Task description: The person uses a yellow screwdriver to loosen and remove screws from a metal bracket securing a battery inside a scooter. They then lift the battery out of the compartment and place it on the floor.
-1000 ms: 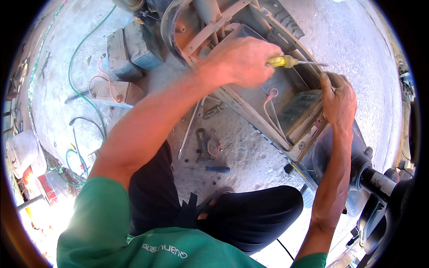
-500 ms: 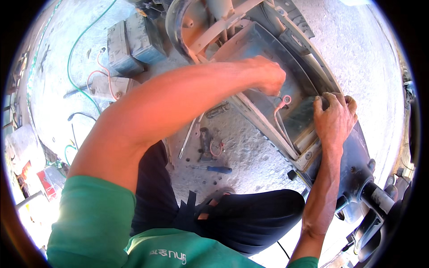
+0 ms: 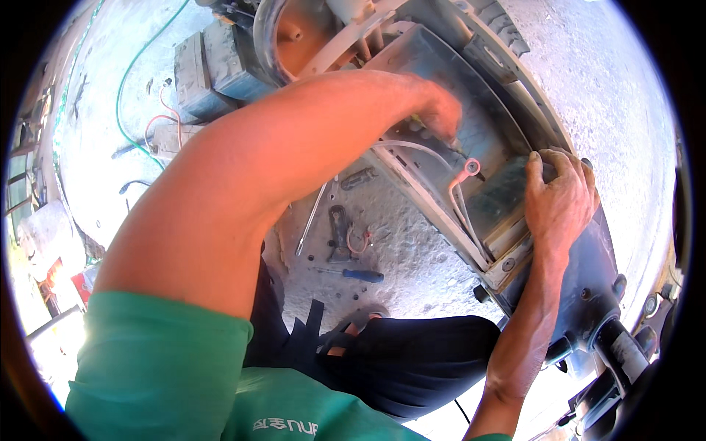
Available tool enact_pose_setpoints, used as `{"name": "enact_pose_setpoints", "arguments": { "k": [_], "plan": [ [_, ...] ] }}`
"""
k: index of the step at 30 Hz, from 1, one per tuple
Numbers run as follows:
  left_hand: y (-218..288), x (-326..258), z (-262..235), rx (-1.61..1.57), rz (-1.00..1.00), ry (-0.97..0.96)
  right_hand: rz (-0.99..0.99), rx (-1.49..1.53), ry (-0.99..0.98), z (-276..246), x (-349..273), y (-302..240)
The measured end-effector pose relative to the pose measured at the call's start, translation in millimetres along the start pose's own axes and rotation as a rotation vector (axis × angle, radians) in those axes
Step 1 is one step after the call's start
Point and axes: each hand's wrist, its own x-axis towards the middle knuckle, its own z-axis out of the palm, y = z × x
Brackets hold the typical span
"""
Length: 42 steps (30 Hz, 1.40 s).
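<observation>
A rough grey concrete floor [image 3: 412,253] carries a blue-handled screwdriver [image 3: 357,275] and a thin metal rod [image 3: 310,220] at centre, grey blocks [image 3: 209,66] upper left

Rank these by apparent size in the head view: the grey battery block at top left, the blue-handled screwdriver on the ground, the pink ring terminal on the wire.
1. Battery block, clearly largest.
2. Blue-handled screwdriver.
3. Pink ring terminal, smallest, though it sits nearer the camera than the ground.
</observation>
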Motion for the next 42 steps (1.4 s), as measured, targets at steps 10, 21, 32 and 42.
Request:
{"name": "enact_pose_setpoints", "arguments": {
  "k": [10, 21, 32, 42],
  "plan": [
    [10.0, -6.9, 21.4, 0.15, 0.144, 0.146, 0.01, -0.006, -0.007, -0.5, -0.7, 0.8],
    [15.1, -31.5, 12.2, 0.339, 0.277, 0.166, 0.11, 0.078, -0.032, 0.0, 2.3, 5.5],
    [29.6, -114.2, -5.3, -0.05, 0.319, 0.539, 0.287, 0.394, 0.06, 3.5, 2.9, 17.7],
    [23.7, -156.4, 9.1, -0.338, 0.527, 0.547, 0.314, 0.514, 0.067, 1.9, 3.8, 19.3]
  ]
}}
